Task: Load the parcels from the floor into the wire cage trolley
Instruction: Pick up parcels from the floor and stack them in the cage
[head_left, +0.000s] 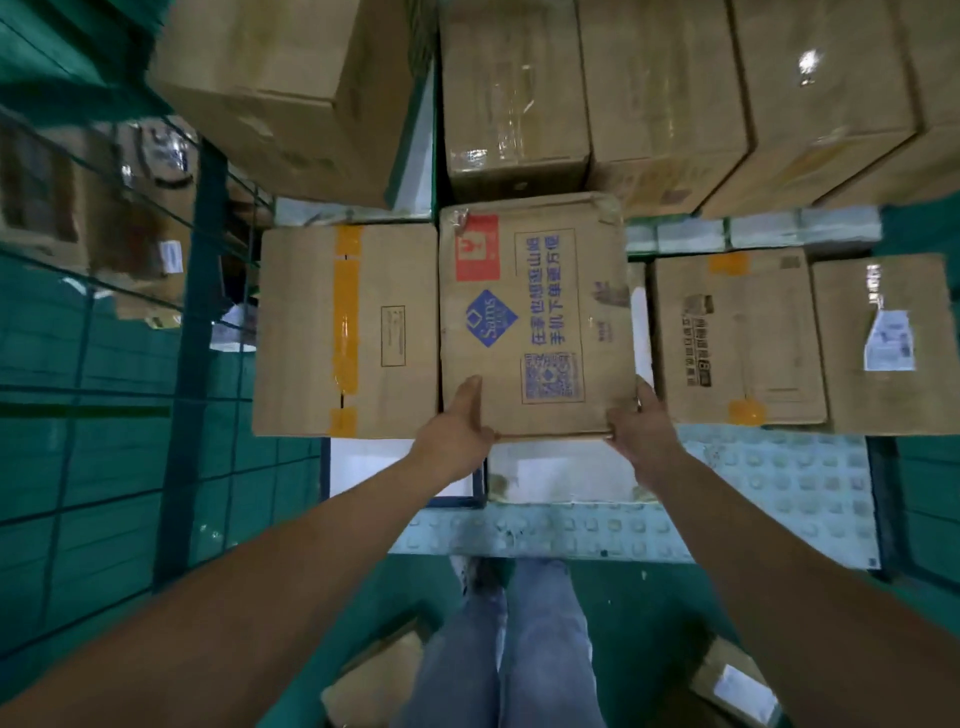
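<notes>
Reaching forward with both arms, the left hand (460, 434) and right hand (641, 434) grip the printed box (535, 317), fingers curled under.

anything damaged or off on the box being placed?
Yes, minor wear. The Sam's box held by the left hand and right hand has crumpled far corners with torn tape and a scuffed patch near its right edge. It sits roughly square beside the yellow-taped box. Nothing spilled.

Printed parcel (535, 317) between taped box (345, 332) at left and labelled boxes (737, 338) at right; stacked boxes (665, 93) behind.
</notes>
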